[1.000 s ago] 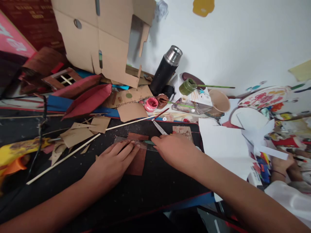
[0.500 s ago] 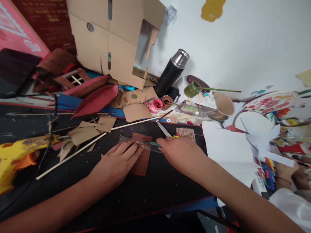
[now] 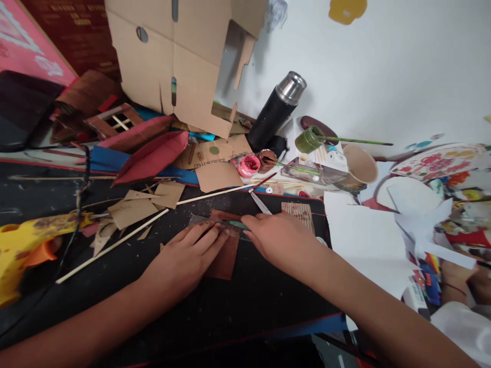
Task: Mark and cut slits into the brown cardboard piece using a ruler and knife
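Observation:
My left hand (image 3: 192, 255) lies flat, fingers stretched out, pressing a clear ruler (image 3: 197, 220) onto a reddish-brown cardboard piece (image 3: 224, 258). In my right hand (image 3: 282, 235), closed with the fingertips pinched, is what looks like a slim green craft knife (image 3: 237, 224). Its tip lies along the ruler's edge, close to my left fingertips; most of its body is hidden in the hand. Just beyond the right hand lie scissors (image 3: 260, 203), partly covered, and a corrugated cardboard piece (image 3: 298, 214).
Left of the hands are a yellow glue gun (image 3: 23, 245), a long wooden stick (image 3: 115, 248) and cardboard scraps (image 3: 132, 210). Behind stand open paint jars (image 3: 249, 166) and a black flask (image 3: 274, 110). White paper (image 3: 364, 240) lies right. Another person's hand (image 3: 454, 281) is at far right.
My right hand has slid slightly left with the knife along the ruler, toward my left fingers. The left hand stays pressed down. The view has shifted a little.

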{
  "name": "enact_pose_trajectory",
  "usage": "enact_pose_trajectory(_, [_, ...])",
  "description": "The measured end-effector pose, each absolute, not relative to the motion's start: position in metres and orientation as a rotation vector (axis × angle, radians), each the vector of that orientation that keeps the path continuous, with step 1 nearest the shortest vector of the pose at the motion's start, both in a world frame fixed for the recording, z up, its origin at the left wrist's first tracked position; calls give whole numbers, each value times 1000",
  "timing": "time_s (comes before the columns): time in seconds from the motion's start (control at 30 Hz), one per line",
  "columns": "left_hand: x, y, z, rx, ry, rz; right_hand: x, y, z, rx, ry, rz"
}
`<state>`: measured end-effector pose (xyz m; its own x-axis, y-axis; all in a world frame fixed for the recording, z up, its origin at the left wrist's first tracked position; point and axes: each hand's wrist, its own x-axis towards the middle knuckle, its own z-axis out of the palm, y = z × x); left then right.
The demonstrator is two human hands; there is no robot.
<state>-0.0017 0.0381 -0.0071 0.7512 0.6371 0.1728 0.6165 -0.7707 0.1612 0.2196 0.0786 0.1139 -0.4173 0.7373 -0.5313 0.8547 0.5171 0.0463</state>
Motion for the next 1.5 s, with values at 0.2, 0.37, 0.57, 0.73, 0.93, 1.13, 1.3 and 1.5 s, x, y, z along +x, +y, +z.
enact_pose_trajectory(0.2, [-2, 38, -8, 2879, 1008, 397, 220, 80, 109, 1302, 2298, -335])
enact_pose_trajectory(0.37, [-3, 38, -8, 2873, 1002, 383, 220, 80, 108, 1303, 2291, -338])
enact_pose_trajectory(0.57, [-3, 36, -12, 2818, 1017, 368, 218, 82, 111, 1293, 2247, -364])
enact_pose_trajectory(0.73, [-2, 36, -13, 2858, 1006, 388, 212, 85, 113, 1284, 2229, -371])
enact_pose_trajectory(0.93, [-2, 37, -11, 2844, 1022, 369, 198, 90, 124, 1207, 2214, -388])
enact_pose_trajectory(1.13, [-3, 34, -14, 2787, 1046, 318, 196, 88, 123, 1189, 2253, -339])
enact_pose_trajectory(1.3, [-3, 33, -13, 2797, 1070, 309, 200, 87, 121, 1184, 2269, -339])
enact_pose_trajectory(1.5, [-2, 34, -10, 2859, 1064, 272, 204, 87, 121, 1202, 2207, -353])
